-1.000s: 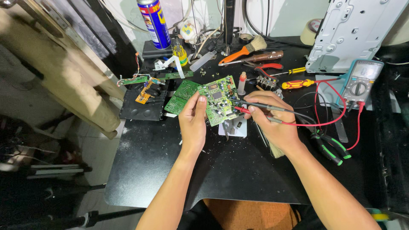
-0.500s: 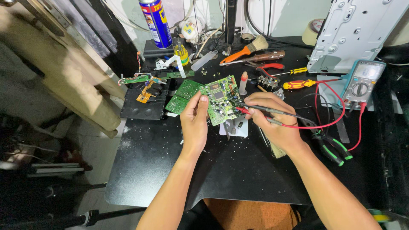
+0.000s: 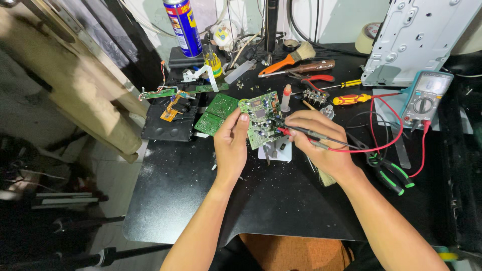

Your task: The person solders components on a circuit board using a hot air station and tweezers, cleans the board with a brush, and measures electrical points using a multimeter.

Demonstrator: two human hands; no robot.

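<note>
Left hand [image 3: 231, 145] pinches the tilted green circuit board [image 3: 261, 119], right hand [image 3: 321, 143] closed on both meter probes [image 3: 301, 133] — a slip could bridge neighbouring joints.

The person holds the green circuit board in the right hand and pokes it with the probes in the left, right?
No, swapped. The head view shows the left hand holding the green circuit board, and the right hand holding the probes.
</note>
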